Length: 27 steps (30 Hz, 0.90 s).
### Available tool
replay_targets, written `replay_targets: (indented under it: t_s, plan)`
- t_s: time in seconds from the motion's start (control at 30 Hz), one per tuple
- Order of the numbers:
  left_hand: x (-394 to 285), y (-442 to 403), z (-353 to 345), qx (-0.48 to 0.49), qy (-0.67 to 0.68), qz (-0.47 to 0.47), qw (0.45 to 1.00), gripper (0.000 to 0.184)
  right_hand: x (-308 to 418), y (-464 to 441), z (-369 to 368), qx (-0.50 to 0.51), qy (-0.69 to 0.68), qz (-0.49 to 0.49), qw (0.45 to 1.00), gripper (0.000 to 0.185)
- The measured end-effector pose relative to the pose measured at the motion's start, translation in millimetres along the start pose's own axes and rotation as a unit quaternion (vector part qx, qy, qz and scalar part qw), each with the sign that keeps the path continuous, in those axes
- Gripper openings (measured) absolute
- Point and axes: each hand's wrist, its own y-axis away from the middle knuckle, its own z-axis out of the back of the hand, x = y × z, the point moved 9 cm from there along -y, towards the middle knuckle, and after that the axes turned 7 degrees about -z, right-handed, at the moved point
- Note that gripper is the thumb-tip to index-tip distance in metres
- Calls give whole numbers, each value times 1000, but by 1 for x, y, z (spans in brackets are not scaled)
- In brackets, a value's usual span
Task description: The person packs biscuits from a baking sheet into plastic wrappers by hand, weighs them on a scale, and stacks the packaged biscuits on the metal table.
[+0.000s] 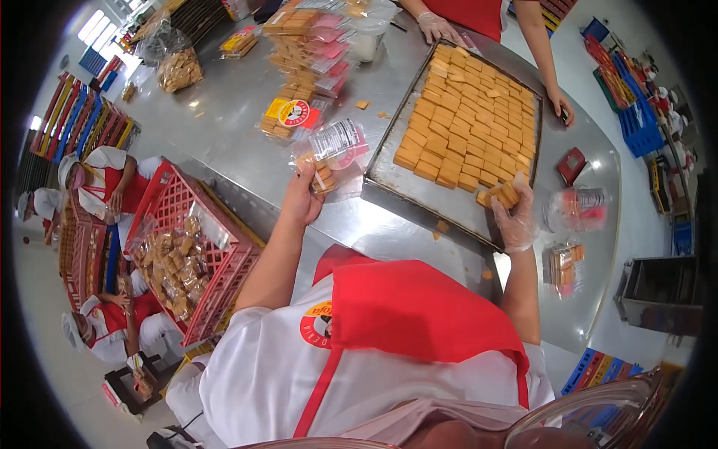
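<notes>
While my left hand point(301, 200) pinches a clear bag point(345, 150) holding biscuits point(324, 180), my gloved right hand point(517, 219) is closed around a biscuit row point(496, 197), metal tray's point(390, 182) near-right corner.

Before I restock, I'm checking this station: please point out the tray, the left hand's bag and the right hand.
Tray point(407, 187): head view, bare metal floor.
Bag point(335, 141): head view, white printed panel.
Right hand point(516, 223): head view, its gloved middle.
</notes>
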Motion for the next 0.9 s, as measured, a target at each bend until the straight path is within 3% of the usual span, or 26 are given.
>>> replay_targets:
  t_s: [0.1,0.2,0.3,0.4,0.53,0.63,0.77,0.87,0.9]
  plan:
    - [-3,0,2,48,-2,-35,998,33,15,-2,9,-48,-86,31,995,51]
    - [-8,8,0,15,-9,-65,998,34,15,0,21,-66,-203,-104,971,51]
    - [-16,23,-52,49,-16,-41,998,36,21,-1,29,-66,-336,-163,925,53]
    - [-13,30,-87,135,-109,-33,984,48,60,4,18,-11,-433,-211,876,54]
    - [7,38,-122,142,-239,-33,960,31,101,16,-27,101,-505,-172,840,55]
    - [6,41,-134,84,-311,-124,939,26,115,27,-44,148,-534,-162,816,56]
    - [0,45,-130,87,-389,-152,904,29,125,38,-45,219,-514,-195,806,54]
    - [28,46,-108,117,-317,26,941,39,130,48,-48,315,-532,-278,736,53]
    - [36,49,-113,142,-257,69,953,42,128,46,-46,297,-543,-264,740,54]
